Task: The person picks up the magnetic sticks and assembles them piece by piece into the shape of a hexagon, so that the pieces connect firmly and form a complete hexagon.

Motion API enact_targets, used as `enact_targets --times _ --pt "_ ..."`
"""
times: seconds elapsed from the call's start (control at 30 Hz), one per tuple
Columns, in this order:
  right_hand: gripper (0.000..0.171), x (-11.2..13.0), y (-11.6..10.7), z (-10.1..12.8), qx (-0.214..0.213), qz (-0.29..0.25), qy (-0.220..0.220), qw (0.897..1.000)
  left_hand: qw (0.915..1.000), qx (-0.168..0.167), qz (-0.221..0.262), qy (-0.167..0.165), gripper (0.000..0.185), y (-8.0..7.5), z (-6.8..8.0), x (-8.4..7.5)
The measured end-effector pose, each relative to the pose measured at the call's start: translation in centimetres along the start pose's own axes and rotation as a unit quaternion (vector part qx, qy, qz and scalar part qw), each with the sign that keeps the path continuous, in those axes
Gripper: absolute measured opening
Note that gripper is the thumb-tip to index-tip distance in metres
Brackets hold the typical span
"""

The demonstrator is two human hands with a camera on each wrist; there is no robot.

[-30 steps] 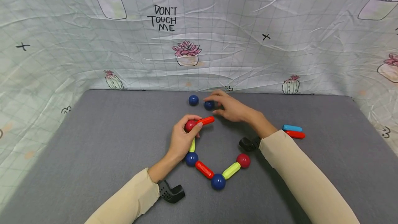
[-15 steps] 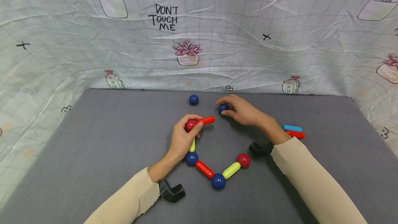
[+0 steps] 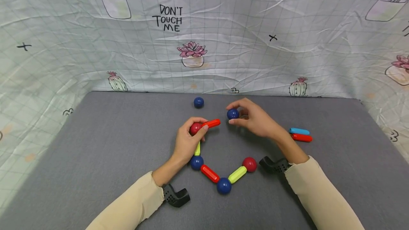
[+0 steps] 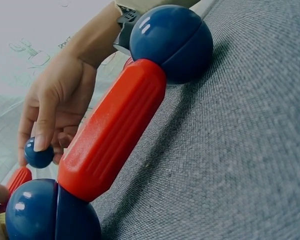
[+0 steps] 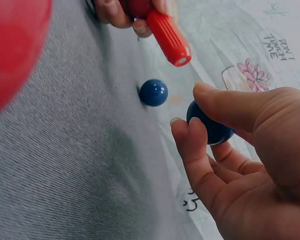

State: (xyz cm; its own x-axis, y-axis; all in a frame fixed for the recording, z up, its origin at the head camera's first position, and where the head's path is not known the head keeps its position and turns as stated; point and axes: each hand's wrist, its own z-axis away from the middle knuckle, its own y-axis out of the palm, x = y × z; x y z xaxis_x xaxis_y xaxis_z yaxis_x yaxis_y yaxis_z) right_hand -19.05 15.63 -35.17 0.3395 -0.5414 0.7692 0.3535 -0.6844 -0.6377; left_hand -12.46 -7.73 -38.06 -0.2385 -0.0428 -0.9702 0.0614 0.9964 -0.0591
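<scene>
A chain of balls and rods lies on the grey mat (image 3: 112,144): red ball (image 3: 249,164), yellow-green rod (image 3: 237,174), blue ball (image 3: 224,186), red rod (image 3: 209,173), blue ball (image 3: 196,162), yellow-green rod (image 3: 198,149). My left hand (image 3: 188,141) grips the red ball (image 3: 195,128) at the chain's upper end, with a red rod (image 3: 211,123) sticking out to the right. My right hand (image 3: 255,120) pinches a loose blue ball (image 3: 233,114) (image 5: 210,125) just right of that rod's free tip (image 5: 180,55), apart from it.
Another blue ball (image 3: 198,102) (image 5: 153,92) lies near the mat's far edge. A light-blue rod (image 3: 299,131) and a red rod (image 3: 301,137) lie side by side at the right. A printed cloth backdrop (image 3: 204,34) rises behind and at both sides.
My right hand picked up the blue ball from the far mat and carried it right and nearer, level with the red rod's tip. The left hand and chain stayed put.
</scene>
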Motion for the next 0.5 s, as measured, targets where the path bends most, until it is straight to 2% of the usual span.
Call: enact_targets --times 0.23,0.5 --pt "0.041 -0.28 0.78 0.34 0.006 -0.026 -0.007 1.000 1.0000 0.006 0.006 -0.004 0.018 0.15 0.02 0.04" --pt "0.042 0.54 0.96 0.26 0.012 -0.046 -0.027 0.998 1.0000 0.003 0.009 -0.002 0.018 0.05 -0.11 -0.11"
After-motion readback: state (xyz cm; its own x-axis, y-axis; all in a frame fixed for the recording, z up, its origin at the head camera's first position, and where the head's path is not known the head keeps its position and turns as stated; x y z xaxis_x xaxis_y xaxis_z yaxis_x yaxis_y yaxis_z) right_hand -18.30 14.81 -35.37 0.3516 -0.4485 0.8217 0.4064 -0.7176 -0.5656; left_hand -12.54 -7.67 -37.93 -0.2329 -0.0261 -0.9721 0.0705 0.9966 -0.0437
